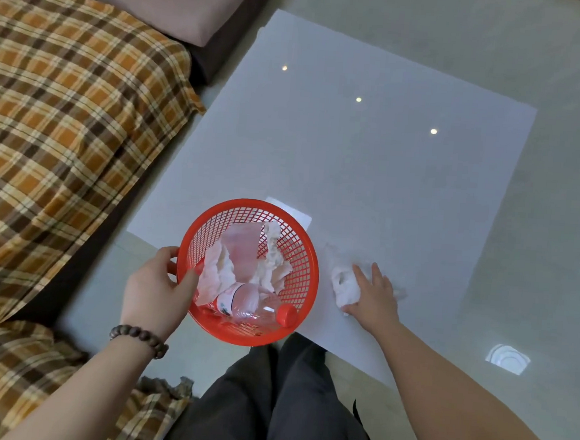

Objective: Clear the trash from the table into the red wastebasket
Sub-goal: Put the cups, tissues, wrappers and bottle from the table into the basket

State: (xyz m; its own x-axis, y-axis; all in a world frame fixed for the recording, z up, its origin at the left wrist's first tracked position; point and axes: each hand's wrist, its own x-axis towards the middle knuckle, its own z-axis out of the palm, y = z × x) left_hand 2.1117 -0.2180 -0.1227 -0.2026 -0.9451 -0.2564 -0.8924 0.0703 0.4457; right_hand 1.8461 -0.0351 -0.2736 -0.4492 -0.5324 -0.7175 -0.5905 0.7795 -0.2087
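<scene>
My left hand [155, 289] grips the rim of the red mesh wastebasket [305, 255], held at the near edge of the white table [371, 163]. Inside the basket lie crumpled white tissues [216, 273], a clear plastic cup [242, 251] and a clear plastic bottle with a red cap [255, 305]. Just right of the basket, a crumpled white tissue [344, 285] lies on the table. My right hand [376, 298] rests on that tissue, fingers spread over its right side and thumb under its near edge.
A sofa with an orange plaid cover [73, 108] and a mauve cushion [180, 6] runs along the left of the table. My dark trousers [268, 407] show below. Glossy floor [552, 272] surrounds the table, with ceiling lights reflected in the tabletop.
</scene>
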